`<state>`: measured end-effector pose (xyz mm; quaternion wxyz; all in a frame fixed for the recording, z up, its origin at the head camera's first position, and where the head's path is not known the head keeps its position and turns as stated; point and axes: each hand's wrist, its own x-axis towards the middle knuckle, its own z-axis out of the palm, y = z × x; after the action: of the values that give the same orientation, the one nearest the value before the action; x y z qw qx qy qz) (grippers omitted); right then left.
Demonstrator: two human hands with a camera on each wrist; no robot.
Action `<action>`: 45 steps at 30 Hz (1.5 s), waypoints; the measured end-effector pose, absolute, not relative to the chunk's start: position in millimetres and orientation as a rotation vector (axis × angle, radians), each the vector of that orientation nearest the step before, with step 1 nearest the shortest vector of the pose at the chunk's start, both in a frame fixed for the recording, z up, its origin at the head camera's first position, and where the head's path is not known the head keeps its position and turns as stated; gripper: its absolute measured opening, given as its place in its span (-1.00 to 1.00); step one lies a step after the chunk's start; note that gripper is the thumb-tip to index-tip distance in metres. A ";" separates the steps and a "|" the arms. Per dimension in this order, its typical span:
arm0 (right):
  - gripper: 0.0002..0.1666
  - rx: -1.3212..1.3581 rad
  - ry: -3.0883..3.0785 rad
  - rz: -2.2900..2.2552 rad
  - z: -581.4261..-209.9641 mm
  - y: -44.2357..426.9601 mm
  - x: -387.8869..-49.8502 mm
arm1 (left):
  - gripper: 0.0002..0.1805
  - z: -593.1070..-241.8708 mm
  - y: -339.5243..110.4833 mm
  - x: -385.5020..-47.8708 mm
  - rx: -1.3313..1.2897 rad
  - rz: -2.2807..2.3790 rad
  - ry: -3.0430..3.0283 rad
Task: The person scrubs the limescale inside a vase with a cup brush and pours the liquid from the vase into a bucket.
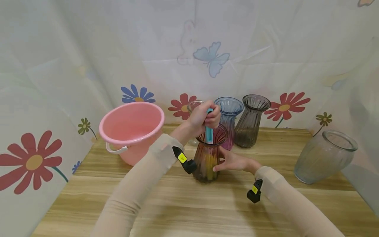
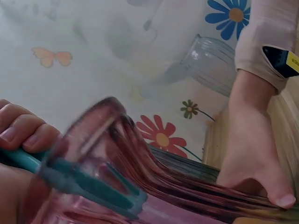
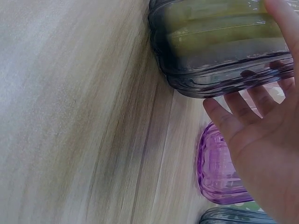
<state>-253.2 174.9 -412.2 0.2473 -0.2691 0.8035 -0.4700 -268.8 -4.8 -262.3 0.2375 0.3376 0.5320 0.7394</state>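
My left hand (image 1: 204,115) grips the teal handle of a bottle brush (image 1: 209,134) from above. The brush reaches down through the mouth of a ribbed glass vase (image 1: 199,164), reddish at the top and grey at the base. Through the glass shows a yellow brush head; its exact form is blurred. My right hand (image 1: 234,162) holds the vase's lower body from the right, thumb in front. In the right wrist view, the fingers of that hand (image 3: 266,140) curve along the glass near its base. The vase stands on the wooden table (image 1: 183,210).
A pink bucket (image 1: 133,140) with a white handle stands at left. Behind the held vase are a clear glass vessel (image 1: 193,104), a blue-and-pink vase (image 1: 229,113) and a grey vase (image 1: 250,125). A wide clear vase (image 1: 322,159) is at right. Patterned cloth surrounds the table.
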 end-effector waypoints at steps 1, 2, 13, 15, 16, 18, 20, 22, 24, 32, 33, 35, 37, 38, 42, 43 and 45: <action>0.06 -0.732 2.201 -1.273 -412.4 174.9 -252.9 | -0.54 -266.4 -4.4 -269.2 0.927 2.020 1.465; 0.06 -0.730 2.207 -1.269 -412.8 174.9 -252.6 | -0.54 -269.5 -4.3 -269.4 0.931 2.016 1.469; 0.00 -0.741 2.149 -1.249 -407.2 174.5 -252.1 | -0.56 -275.7 -5.5 -271.0 0.923 2.005 1.489; -0.01 -0.753 2.146 -1.234 -405.4 174.4 -253.2 | -0.56 -276.0 -5.5 -271.4 0.918 2.006 1.488; -0.01 -0.754 2.148 -1.226 -404.9 174.5 -254.0 | -0.56 -276.1 -5.3 -271.8 0.917 2.005 1.486; -0.01 -0.734 2.162 -1.211 -404.3 174.5 -254.4 | -0.56 -276.4 -4.8 -272.4 0.917 2.006 1.483; 0.00 -0.715 2.172 -1.211 -405.1 174.8 -254.1 | -0.56 -276.8 -4.2 -272.6 0.918 2.008 1.479; 0.00 -0.714 2.186 -1.219 -406.7 175.0 -253.6 | -0.56 -276.7 -3.9 -272.5 0.921 2.014 1.474; -0.01 -0.720 2.191 -1.234 -407.9 174.8 -253.2 | -0.56 -276.2 -4.1 -271.9 0.925 2.025 1.466; -0.01 -0.719 2.194 -1.255 -407.8 172.4 -250.9 | -0.56 -260.7 -9.9 -265.3 0.900 2.077 1.419; -0.01 -0.724 2.199 -1.254 -407.9 172.1 -250.7 | -0.57 -256.5 -11.2 -264.9 0.901 2.089 1.398; -0.02 -0.738 2.202 -1.257 -408.6 171.8 -250.5 | -0.57 -246.1 -14.7 -263.8 0.924 2.115 1.371; -0.02 -0.746 2.199 -1.264 -409.7 172.0 -250.8 | -0.57 -233.9 -18.2 -262.5 0.962 2.140 1.350; -0.02 -0.749 2.195 -1.271 -410.2 172.2 -251.1 | -0.56 -227.4 -19.8 -261.5 0.980 2.153 1.345; -0.01 -0.730 2.213 -1.273 -412.1 172.7 -251.4 | -0.54 -205.2 -24.4 -257.2 1.030 2.184 1.340; -0.01 -0.724 2.222 -1.266 -412.3 172.8 -251.5 | -0.54 -201.4 -24.9 -256.2 1.038 2.184 1.343; 0.00 -0.717 2.234 -1.256 -412.3 172.7 -251.0 | -0.55 -196.6 -25.0 -254.9 1.046 2.174 1.340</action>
<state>-251.0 172.7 -412.3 0.2379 -0.2618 0.8154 -0.4583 -254.9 -25.0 -196.6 0.1896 0.3720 0.4769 0.7735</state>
